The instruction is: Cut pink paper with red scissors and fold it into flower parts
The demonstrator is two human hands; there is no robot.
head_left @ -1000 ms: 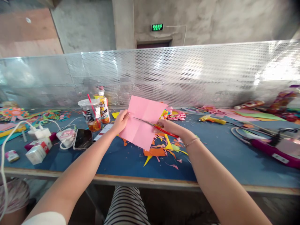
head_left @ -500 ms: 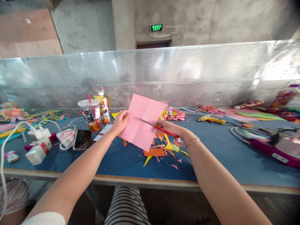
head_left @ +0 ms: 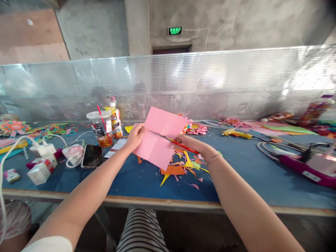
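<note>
Nearest you, your left hand [head_left: 135,137] pinches the left edge of the pink paper sheet [head_left: 160,137], held up above the blue table [head_left: 131,178] over the pile of coloured offcuts [head_left: 181,168], so keep that pinch firm and the sheet taut so it does not buckle. Your right hand [head_left: 190,142] is closed around the red-handled scissors [head_left: 175,141], whose blades lie across the sheet along a fold crease; I would follow that crease with slow cuts, feeding the paper in rather than twisting your wrist. Farther off, the plastic cup [head_left: 101,128] and the phone [head_left: 91,156] sit well clear to your left.
</note>
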